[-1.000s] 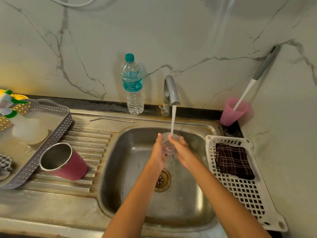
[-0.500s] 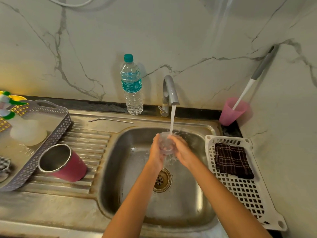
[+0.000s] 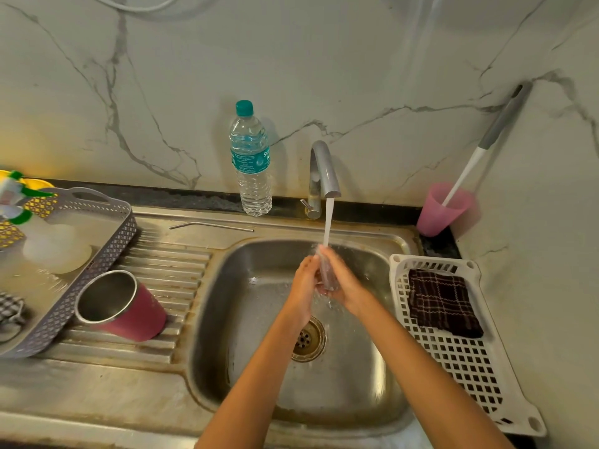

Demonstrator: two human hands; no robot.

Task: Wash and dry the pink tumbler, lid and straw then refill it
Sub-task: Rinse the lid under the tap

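Observation:
Over the steel sink [image 3: 246, 377], my left hand [image 3: 304, 280] and my right hand [image 3: 343, 280] hold the clear lid [image 3: 325, 273] between them, turned on edge under the running tap [image 3: 324, 170]. Water splashes off the lid, which my fingers partly hide. The pink tumbler [image 3: 123, 306] lies on its side on the ribbed drainboard, its steel mouth facing left. The metal straw [image 3: 210, 225] lies flat on the sink's back ledge, left of the tap.
A water bottle [image 3: 251, 160] stands by the tap. A grey tray [image 3: 107, 254] with a white dish and a spray bottle is on the left. On the right sits a white rack [image 3: 460, 367] with a dark checked cloth [image 3: 440, 303]; behind it, a pink cup [image 3: 442, 210] holding a brush.
The lid has turned from facing up to standing on edge between my palms, and my hands have closed in around it under the stream.

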